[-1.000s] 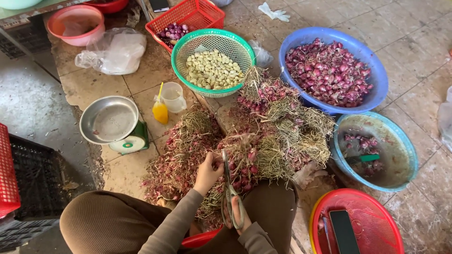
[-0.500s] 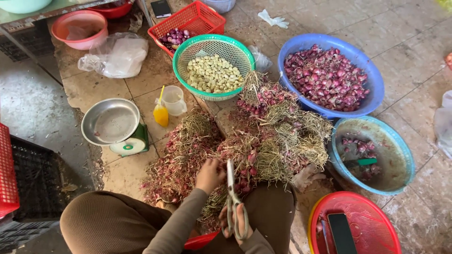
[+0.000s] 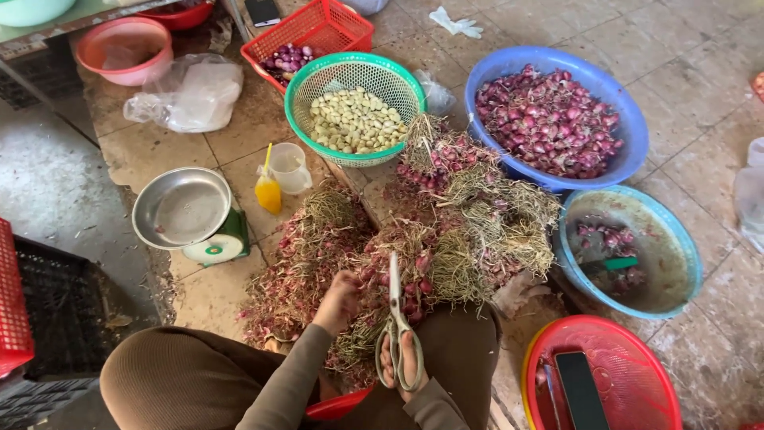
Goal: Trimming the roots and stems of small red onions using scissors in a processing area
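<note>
The fingers of the right hand (image 3: 400,360) are partly hidden by the handles of the scissors (image 3: 395,322). The fingertips of the left hand (image 3: 338,299) are buried in the shallot bunches (image 3: 414,239). A red crate (image 3: 12,299) is cut by the left edge, and a white bag (image 3: 750,191) by the right. The red basket (image 3: 617,354) is cropped at the bottom.

shallot pile (image 3: 414,239) amid crowding bowls

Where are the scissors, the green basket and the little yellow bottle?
scissors (image 3: 394,299), head view, on the closed blades.
green basket (image 3: 301,84), head view, on its left rim.
yellow bottle (image 3: 268,193), head view, on its body.
</note>
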